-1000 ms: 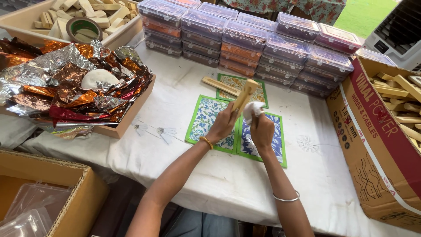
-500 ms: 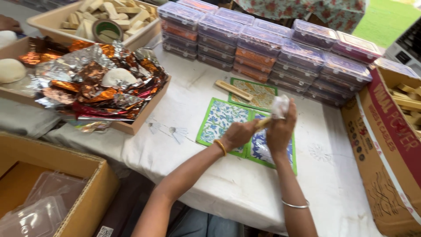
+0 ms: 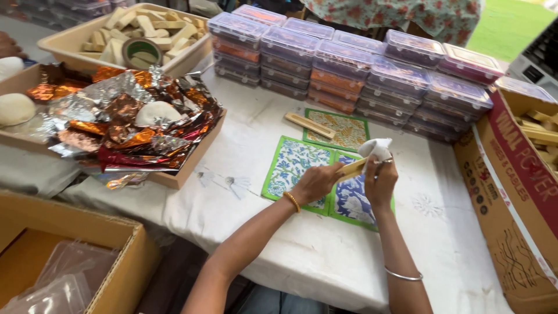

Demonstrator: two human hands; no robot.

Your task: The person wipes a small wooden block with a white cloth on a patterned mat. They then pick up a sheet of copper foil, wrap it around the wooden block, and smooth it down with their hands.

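Note:
My left hand (image 3: 317, 181) grips one end of a flat wooden stick (image 3: 353, 168) over the patterned green-edged mats (image 3: 293, 164). My right hand (image 3: 379, 179) holds a crumpled white cloth (image 3: 376, 149) against the stick's other end. Both hands hover just above the blue floral mats on the white tablecloth (image 3: 302, 250). Another wooden stick (image 3: 309, 125) lies flat on the orange patterned mat (image 3: 346, 129) behind.
Stacked clear lidded boxes (image 3: 349, 64) line the table's back. A tray of crumpled foil wrappers (image 3: 125, 122) sits left, a tray of wooden pieces with a tape roll (image 3: 142, 52) behind it. Cardboard boxes stand at right (image 3: 511, 192) and lower left (image 3: 64, 256).
The stick has been lowered from a raised tilt to nearly level. My right hand with the cloth has moved along it. The camera view has shifted to the left.

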